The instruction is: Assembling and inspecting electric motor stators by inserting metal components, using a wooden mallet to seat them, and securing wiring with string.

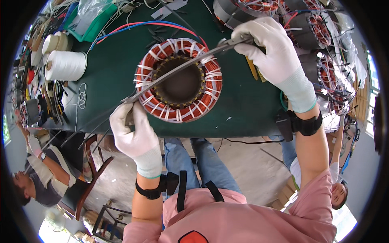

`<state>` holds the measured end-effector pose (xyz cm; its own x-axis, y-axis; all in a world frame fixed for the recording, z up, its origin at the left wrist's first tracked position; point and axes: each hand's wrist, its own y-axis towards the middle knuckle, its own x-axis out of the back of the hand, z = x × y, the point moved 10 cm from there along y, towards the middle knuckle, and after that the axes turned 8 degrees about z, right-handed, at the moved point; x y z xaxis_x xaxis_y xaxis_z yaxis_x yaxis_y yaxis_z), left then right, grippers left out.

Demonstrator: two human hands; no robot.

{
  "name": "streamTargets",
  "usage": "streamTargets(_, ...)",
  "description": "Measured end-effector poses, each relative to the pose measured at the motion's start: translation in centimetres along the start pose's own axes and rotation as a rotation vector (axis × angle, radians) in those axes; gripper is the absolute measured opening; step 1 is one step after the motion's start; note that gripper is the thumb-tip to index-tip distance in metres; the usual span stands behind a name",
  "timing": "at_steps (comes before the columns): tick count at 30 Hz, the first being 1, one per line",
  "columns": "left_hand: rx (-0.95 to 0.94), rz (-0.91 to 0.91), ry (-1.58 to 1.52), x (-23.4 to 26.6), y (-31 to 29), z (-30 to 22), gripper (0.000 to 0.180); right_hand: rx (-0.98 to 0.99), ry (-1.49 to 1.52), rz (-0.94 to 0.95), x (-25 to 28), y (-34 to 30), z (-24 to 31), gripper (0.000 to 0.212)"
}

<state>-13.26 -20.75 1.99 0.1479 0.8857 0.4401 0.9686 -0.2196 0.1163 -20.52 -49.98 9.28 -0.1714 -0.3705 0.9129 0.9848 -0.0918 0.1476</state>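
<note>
A long, thin bundle of dark grey sleeving (172, 73) is stretched diagonally between my white-gloved hands. My left hand (131, 127) pinches its lower left part, and loose dark strands trail off past the fingers. At the upper right, my right hand (263, 46) is closed around the other end, where a small metallic piece shows by the fingertips; its kind is unclear. Beneath the sleeving lies a motor stator (178, 114), a ring of copper windings laced with white cord around a dark bore. The sleeving crosses above this opening. Red and blue leads (139, 24) run from its far side.
White thread spools (67, 65) and a green bin (87, 24) stand at the left of the green table (243, 121). More stators (316, 30) line the right side. Short dark pieces lie behind the stator. Other people are at both sides.
</note>
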Motion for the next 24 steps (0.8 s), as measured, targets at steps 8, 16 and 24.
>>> streamTargets(8, 0.017, 0.0, -0.022, 0.0, 0.5, 0.7, 0.008, 0.06, -0.083, -0.018, 0.9, -0.6, 0.1, 0.015)
streamTargets(16, -0.018, -0.038, -0.025, 0.5, 1.0, 0.0, 0.017, -0.069, 0.006, -0.093, 0.0, -2.9, 0.6, 0.022)
streamTargets(24, -0.031, -0.112, -0.12, 1.0, 1.2, 0.0, 0.019, -0.191, 0.032, -0.165, 0.5, -3.0, 0.7, 0.021)
